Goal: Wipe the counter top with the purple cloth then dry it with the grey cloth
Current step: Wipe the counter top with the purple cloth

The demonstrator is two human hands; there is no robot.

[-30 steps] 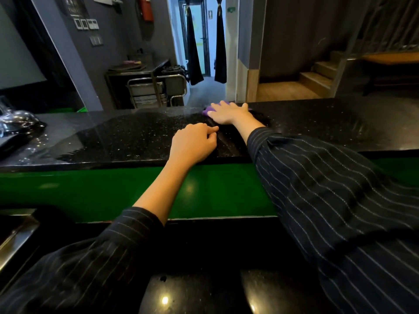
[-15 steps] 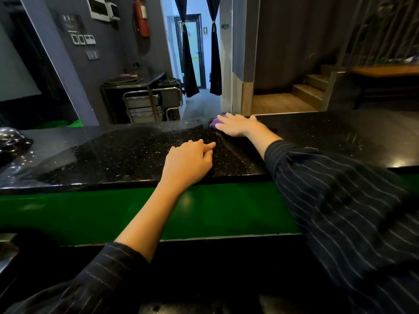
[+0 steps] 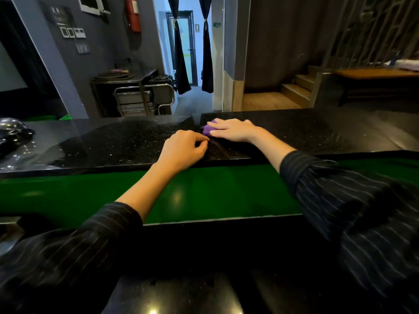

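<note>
The black speckled counter top (image 3: pixel 108 143) runs across the view, above a green front panel. My right hand (image 3: pixel 233 130) lies flat on the purple cloth (image 3: pixel 207 129), pressing it onto the counter near the far edge; only a small purple corner shows past my fingers. My left hand (image 3: pixel 183 150) rests on the counter near the front edge, fingers loosely curled, holding nothing. The grey cloth is not in view.
A shiny metal vessel (image 3: pixel 11 132) sits at the counter's far left. A lower black surface (image 3: pixel 172 298) lies close below me. Beyond the counter stand a metal cart (image 3: pixel 140 98), a curtained doorway and wooden steps (image 3: pixel 297 89).
My right hand has slid the purple cloth a little toward me and nearer my left hand. The left hand stayed on the counter, its fingers curling slightly. My head has tilted up.
</note>
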